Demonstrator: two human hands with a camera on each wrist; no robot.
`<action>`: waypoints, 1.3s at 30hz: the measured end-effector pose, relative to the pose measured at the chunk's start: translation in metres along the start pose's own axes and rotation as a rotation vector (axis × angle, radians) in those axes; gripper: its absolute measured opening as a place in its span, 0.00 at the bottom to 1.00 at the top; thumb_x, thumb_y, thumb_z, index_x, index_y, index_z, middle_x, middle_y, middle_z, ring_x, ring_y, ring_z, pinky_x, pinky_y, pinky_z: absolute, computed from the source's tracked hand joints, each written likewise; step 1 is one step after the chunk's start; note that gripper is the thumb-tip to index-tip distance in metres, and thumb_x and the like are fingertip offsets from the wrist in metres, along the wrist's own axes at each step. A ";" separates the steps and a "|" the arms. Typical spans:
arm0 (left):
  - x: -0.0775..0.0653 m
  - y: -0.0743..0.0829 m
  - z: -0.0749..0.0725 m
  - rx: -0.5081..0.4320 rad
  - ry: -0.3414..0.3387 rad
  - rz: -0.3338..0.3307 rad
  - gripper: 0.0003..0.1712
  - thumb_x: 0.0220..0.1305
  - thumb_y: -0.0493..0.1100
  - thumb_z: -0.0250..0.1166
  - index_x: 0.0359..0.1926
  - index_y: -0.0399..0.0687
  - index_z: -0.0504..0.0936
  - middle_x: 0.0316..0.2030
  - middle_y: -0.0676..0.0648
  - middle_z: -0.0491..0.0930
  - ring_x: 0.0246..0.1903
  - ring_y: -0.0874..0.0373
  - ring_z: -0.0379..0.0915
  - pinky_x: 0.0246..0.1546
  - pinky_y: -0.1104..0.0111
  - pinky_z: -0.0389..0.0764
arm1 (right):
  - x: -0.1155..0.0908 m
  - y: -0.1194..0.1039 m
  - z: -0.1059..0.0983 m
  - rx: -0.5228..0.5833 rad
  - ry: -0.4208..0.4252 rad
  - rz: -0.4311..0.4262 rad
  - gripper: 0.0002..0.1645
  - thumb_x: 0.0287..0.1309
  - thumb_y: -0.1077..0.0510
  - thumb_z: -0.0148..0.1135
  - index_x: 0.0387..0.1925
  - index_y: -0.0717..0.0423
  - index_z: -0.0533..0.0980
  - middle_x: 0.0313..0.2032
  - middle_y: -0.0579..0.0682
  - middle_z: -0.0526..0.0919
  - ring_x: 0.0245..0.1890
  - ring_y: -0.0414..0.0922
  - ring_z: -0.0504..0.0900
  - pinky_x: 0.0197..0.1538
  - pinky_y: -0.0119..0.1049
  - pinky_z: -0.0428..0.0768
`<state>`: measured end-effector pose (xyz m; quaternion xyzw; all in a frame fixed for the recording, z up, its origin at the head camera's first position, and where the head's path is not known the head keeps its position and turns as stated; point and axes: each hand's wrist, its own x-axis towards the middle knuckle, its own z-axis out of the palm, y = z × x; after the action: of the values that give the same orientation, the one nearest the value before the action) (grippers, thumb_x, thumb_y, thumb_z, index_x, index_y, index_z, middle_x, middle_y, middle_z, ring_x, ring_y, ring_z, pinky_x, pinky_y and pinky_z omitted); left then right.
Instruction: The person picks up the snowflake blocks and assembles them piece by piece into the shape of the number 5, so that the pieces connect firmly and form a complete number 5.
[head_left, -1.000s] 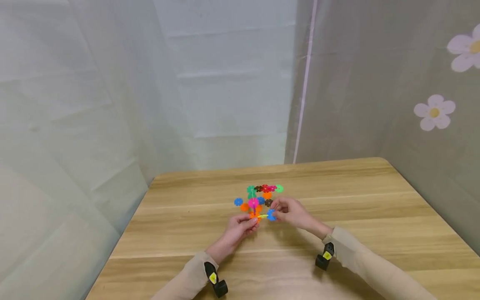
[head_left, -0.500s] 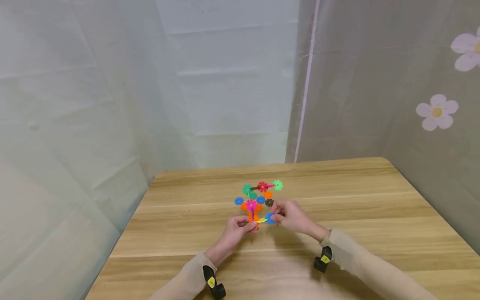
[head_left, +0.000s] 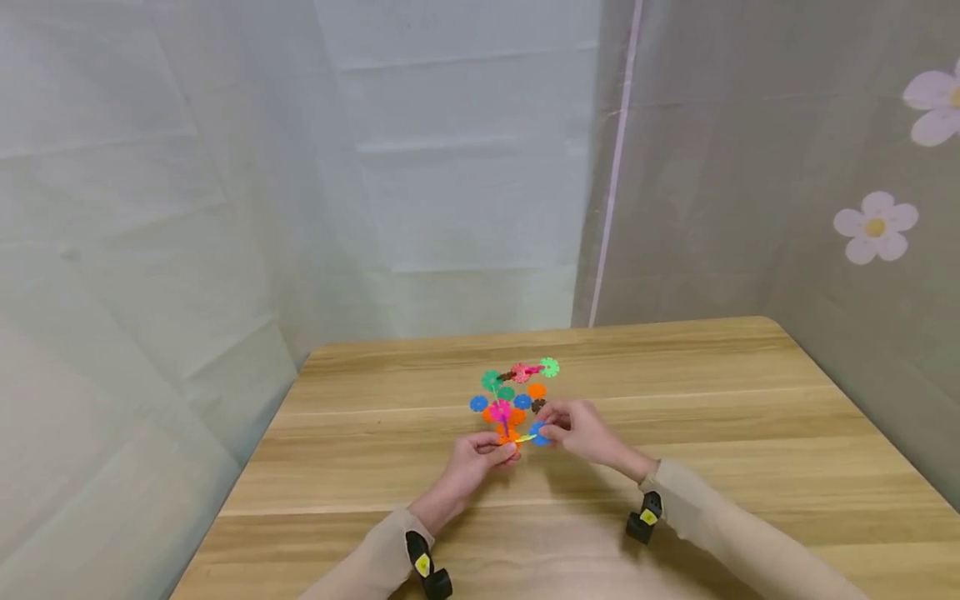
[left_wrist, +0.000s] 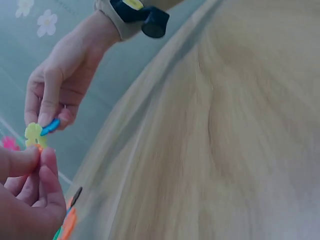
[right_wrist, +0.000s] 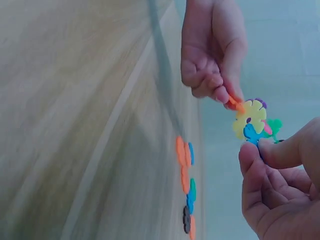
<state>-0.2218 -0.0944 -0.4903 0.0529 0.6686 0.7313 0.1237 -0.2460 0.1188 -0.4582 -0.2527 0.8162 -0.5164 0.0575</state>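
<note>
Held above the table is a chain of interlocking plastic snowflake discs in several colours. My left hand pinches an orange disc at its near end. With thumb and fingers my right hand pinches a blue disc. Between the two hands sits a yellow disc, with the blue one at its edge and the orange one joined on its other side. Farther along the chain are a pink disc, a green disc, a red disc and a light green end disc.
Loose discs lie on the wooden table just beyond the hands, among them a blue one, an orange one and a dark brown one. Hanging sheets stand behind the table.
The chain has turned in the hands, and its far end has shifted slightly left and up in the head view. Both hands keep their pinch and have barely moved.
</note>
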 end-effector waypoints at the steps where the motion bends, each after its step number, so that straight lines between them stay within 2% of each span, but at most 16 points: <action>1: -0.001 0.001 0.001 -0.013 -0.007 -0.018 0.15 0.62 0.33 0.65 0.44 0.21 0.79 0.32 0.41 0.87 0.33 0.60 0.84 0.43 0.64 0.85 | 0.000 0.000 -0.001 -0.004 0.000 0.004 0.03 0.61 0.68 0.60 0.37 0.65 0.78 0.30 0.57 0.84 0.29 0.56 0.83 0.33 0.46 0.85; 5: -0.003 0.002 0.004 -0.088 -0.032 -0.095 0.16 0.63 0.33 0.63 0.47 0.22 0.78 0.33 0.45 0.87 0.34 0.61 0.84 0.44 0.68 0.84 | 0.000 0.003 -0.005 -0.039 0.018 0.013 0.06 0.62 0.67 0.60 0.40 0.63 0.79 0.34 0.57 0.84 0.30 0.53 0.83 0.33 0.47 0.85; 10: -0.002 0.003 0.006 -0.198 -0.057 -0.141 0.14 0.67 0.35 0.60 0.48 0.26 0.79 0.32 0.49 0.86 0.35 0.62 0.82 0.42 0.74 0.83 | 0.001 0.006 -0.009 -0.009 0.090 0.044 0.12 0.65 0.64 0.57 0.47 0.66 0.78 0.35 0.59 0.84 0.29 0.52 0.82 0.32 0.44 0.84; 16: -0.003 0.004 0.008 -0.290 -0.049 -0.141 0.06 0.66 0.35 0.61 0.37 0.43 0.85 0.31 0.50 0.85 0.34 0.64 0.81 0.40 0.75 0.81 | 0.000 0.007 -0.008 0.089 0.155 0.079 0.21 0.73 0.56 0.47 0.54 0.71 0.72 0.33 0.67 0.82 0.24 0.45 0.81 0.28 0.39 0.81; 19: -0.003 0.004 0.010 -0.312 -0.025 -0.127 0.08 0.65 0.34 0.61 0.32 0.49 0.84 0.32 0.50 0.86 0.32 0.65 0.81 0.38 0.77 0.80 | -0.002 0.007 -0.005 0.088 0.128 0.086 0.20 0.73 0.57 0.46 0.51 0.72 0.73 0.35 0.65 0.83 0.25 0.43 0.81 0.29 0.36 0.80; 22: -0.003 0.004 0.013 -0.328 0.012 -0.117 0.11 0.65 0.33 0.61 0.29 0.51 0.84 0.31 0.51 0.87 0.31 0.66 0.81 0.37 0.77 0.80 | -0.005 0.005 -0.001 0.058 0.082 0.093 0.18 0.71 0.57 0.50 0.47 0.70 0.76 0.35 0.63 0.83 0.26 0.45 0.80 0.29 0.33 0.78; 26: -0.004 0.003 0.018 -0.306 0.047 -0.105 0.09 0.64 0.33 0.63 0.30 0.49 0.85 0.28 0.53 0.86 0.29 0.66 0.81 0.36 0.77 0.81 | -0.007 0.003 0.008 0.054 0.044 0.073 0.15 0.67 0.55 0.57 0.42 0.64 0.79 0.34 0.64 0.83 0.26 0.51 0.81 0.27 0.29 0.75; 30: -0.006 0.000 0.023 -0.277 0.080 -0.094 0.06 0.63 0.33 0.64 0.32 0.45 0.86 0.26 0.54 0.85 0.28 0.67 0.81 0.34 0.77 0.81 | -0.008 0.001 0.017 0.048 0.045 0.024 0.11 0.64 0.57 0.61 0.39 0.63 0.80 0.32 0.62 0.84 0.25 0.53 0.81 0.26 0.30 0.77; 34: -0.006 -0.002 0.026 -0.258 0.096 -0.064 0.04 0.62 0.34 0.65 0.36 0.39 0.86 0.25 0.55 0.85 0.27 0.67 0.81 0.34 0.76 0.83 | -0.007 -0.005 0.022 0.047 0.093 0.010 0.07 0.62 0.63 0.61 0.37 0.66 0.79 0.30 0.61 0.85 0.25 0.57 0.81 0.26 0.34 0.80; 39: -0.005 -0.001 0.031 -0.227 0.108 -0.035 0.10 0.62 0.35 0.66 0.40 0.30 0.84 0.23 0.55 0.85 0.25 0.67 0.80 0.33 0.76 0.83 | -0.011 -0.028 0.019 0.068 0.123 0.043 0.05 0.60 0.68 0.60 0.35 0.70 0.79 0.29 0.63 0.85 0.26 0.59 0.82 0.27 0.35 0.80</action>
<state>-0.2097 -0.0654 -0.4876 -0.0125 0.5881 0.8018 0.1053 -0.2198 0.0993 -0.4439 -0.2009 0.8053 -0.5572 0.0268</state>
